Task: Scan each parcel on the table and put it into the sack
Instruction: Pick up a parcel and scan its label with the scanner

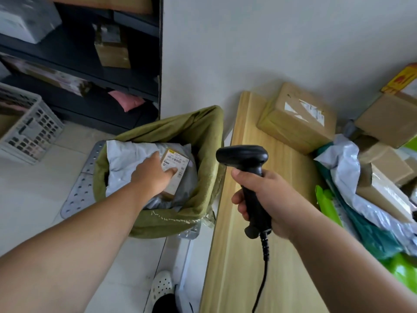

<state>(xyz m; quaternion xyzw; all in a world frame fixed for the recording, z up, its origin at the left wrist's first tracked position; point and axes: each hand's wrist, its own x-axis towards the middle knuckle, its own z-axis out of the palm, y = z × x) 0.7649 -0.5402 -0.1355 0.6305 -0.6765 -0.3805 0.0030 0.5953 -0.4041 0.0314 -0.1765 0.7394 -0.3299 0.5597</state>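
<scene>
Left hand (153, 175) grasping white-labelled brown parcel (175, 165) inside green sack (203, 132), right hand (268, 197) gripping black scanner (242, 154).

Pale wooden desk (230, 256) against wall (270, 53). Taped cardboard box (297, 118) at far end. Along right side, heaped together: grey mailer (347, 168), teal bag (370, 236), green bag (327, 204), brown boxes (388, 168). Tiled floor (33, 188) left of desk: green sack (203, 136) in perforated metal frame (81, 190), white crate (29, 136).

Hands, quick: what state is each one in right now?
Left hand: holds the small labelled box inside the green sack.
Right hand: grips the black scanner, over the table.
</scene>
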